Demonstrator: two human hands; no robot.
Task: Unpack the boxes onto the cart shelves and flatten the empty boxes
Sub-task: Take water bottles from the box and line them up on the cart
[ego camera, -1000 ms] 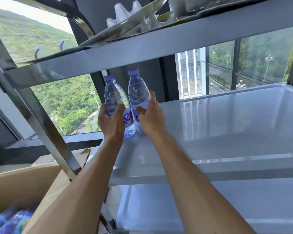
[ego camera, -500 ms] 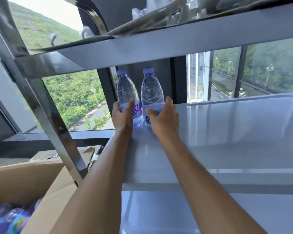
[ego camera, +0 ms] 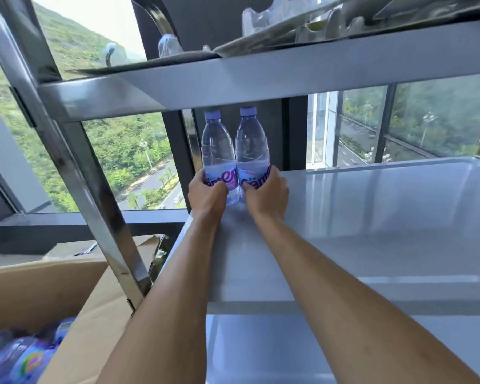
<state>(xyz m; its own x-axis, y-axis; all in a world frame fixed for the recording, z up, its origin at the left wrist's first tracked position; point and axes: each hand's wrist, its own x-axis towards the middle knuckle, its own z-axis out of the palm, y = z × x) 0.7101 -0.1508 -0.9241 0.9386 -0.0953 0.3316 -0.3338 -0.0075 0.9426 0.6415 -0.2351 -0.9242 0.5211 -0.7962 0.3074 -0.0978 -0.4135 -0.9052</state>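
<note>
Just above the middle of the frame, two clear water bottles with lilac caps and purple-lettered labels stand upright and touching side by side at the far left corner of the cart's middle shelf (ego camera: pixel 372 206), a pale, glossy metal surface. The left hand (ego camera: pixel 208 195) has its fingers and thumb curled round the label band of the left bottle (ego camera: pixel 218 151), and the right hand (ego camera: pixel 266 194) grips the right bottle (ego camera: pixel 252 146) the same way, low on its body; both bare forearms reach in from the bottom of the frame. Both bottles appear to rest on the shelf, though the hands hide most of their bases. Across the upper part of the frame runs the top shelf (ego camera: pixel 288 70), carrying flattened cardboard (ego camera: pixel 161 66) and some clear plastic packaging (ego camera: pixel 258 19) whose exact shape is hard to tell. A slanted steel upright (ego camera: pixel 75 173) of the cart crosses the left side. In the lower left corner sits an open cardboard box (ego camera: pixel 39 295) with more bottles (ego camera: pixel 20 356) lying inside, blurred. A lower shelf (ego camera: pixel 261 350) shows at the bottom centre. Behind the cart, windows (ego camera: pixel 128 159) look out on green hillside and a road.
</note>
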